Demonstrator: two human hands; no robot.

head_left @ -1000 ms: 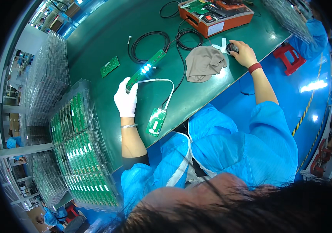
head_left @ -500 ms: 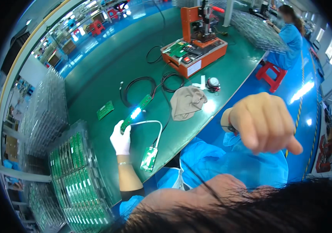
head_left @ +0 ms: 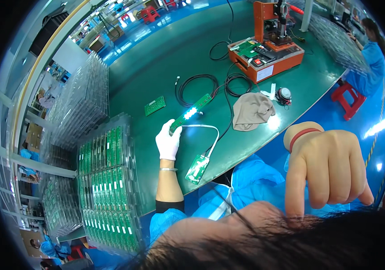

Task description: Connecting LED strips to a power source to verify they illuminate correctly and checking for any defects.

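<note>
My left hand, in a white glove, is closed on the near end of a long narrow green circuit board. A row of white lights glows along the board's middle, and its far end points up and right. From beside that hand, a white cable bends round to a small green circuit board by the table's front edge. My bare right hand, with a red band at the wrist, is raised off the table close to my head. Its middle fingers are curled and I see nothing in it; some fingertips are hidden.
Trays of green boards stand at the left beside stacked clear trays. A loose board, coiled black cable, beige cloth, small round device and orange press lie beyond. A co-worker sits at far right.
The whole view has shifted, so the table's things appear farther right. My right hand has come lower and closer to my head. My left hand still holds the lit board.
</note>
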